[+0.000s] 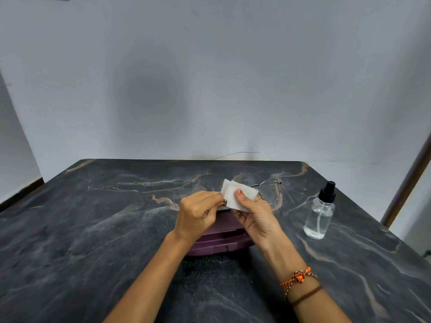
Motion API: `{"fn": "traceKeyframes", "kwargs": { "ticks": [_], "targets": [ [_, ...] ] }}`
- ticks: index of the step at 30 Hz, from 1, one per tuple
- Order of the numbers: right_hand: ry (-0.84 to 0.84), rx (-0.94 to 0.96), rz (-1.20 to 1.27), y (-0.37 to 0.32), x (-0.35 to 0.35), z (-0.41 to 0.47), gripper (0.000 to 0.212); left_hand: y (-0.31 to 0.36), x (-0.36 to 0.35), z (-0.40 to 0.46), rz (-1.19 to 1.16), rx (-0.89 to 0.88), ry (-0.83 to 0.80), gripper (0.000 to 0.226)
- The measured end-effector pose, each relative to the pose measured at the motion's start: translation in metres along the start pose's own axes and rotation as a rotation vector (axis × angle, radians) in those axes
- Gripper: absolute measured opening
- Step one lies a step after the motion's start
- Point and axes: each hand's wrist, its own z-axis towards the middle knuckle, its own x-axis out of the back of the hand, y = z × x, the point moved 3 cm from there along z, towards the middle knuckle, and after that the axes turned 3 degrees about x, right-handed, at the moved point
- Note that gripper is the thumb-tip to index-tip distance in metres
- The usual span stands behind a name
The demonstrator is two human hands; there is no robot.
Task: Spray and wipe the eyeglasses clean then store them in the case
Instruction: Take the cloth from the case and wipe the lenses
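Item one, eyeglasses [268,192]: thin metal frame, held up above the table [93,217] between both hands; I see one lens ring clear to the right of the grip, the other lens covered. Item two, white cloth [235,194]: folded over the hidden lens, thumb of my right hand [254,215] pressing it from the front, fingers curled behind. Item three, left hand [198,213]: fingertips pinched together on the frame's left end, just beside the cloth. Item four, maroon case [219,241]: closed, lying directly beneath both hands. Item five, clear spray bottle [320,213] with black nozzle: upright, well right of the grip. Item six, orange beaded bracelet [299,278] on the right wrist.
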Motion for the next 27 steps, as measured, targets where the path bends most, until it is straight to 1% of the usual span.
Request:
{"fn": "traceKeyframes", "kwargs": {
  "ticks": [2, 5, 7, 10, 12, 18, 20, 23, 27],
  "targets": [
    [-0.005, 0.012, -0.113, -0.001, 0.002, 0.0, 0.007, 0.0, 0.001, 0.001, 0.003, -0.009, -0.001, 0.007],
    [-0.015, 0.027, -0.208, -0.003, 0.002, 0.0, 0.007, -0.001, 0.003, 0.002, 0.008, -0.005, 0.009, 0.011],
    [-0.047, 0.015, -0.224, -0.007, 0.003, -0.001, 0.006, 0.0, 0.004, 0.004, 0.006, 0.0, 0.009, 0.011],
    [-0.122, -0.054, -0.188, -0.01, 0.003, -0.003, 0.016, -0.001, 0.004, 0.004, 0.002, 0.023, 0.005, 0.014],
    [-0.136, -0.089, -0.156, -0.008, 0.002, -0.003, 0.019, -0.003, 0.005, 0.004, -0.006, 0.037, 0.011, 0.011],
    [-0.036, 0.001, -0.138, -0.001, -0.003, -0.003, 0.011, -0.005, 0.012, 0.008, 0.0, 0.066, 0.056, 0.009],
    [-0.015, -0.004, -0.152, 0.002, -0.003, -0.003, 0.013, -0.006, 0.013, 0.008, 0.006, 0.068, 0.055, 0.009],
    [0.026, -0.007, -0.197, 0.002, 0.0, -0.002, 0.006, -0.007, 0.014, 0.007, 0.013, 0.088, 0.061, 0.009],
    [0.052, 0.028, -0.205, 0.0, 0.005, 0.0, 0.008, -0.01, 0.016, 0.007, 0.008, 0.14, 0.111, 0.006]
  ]
}}
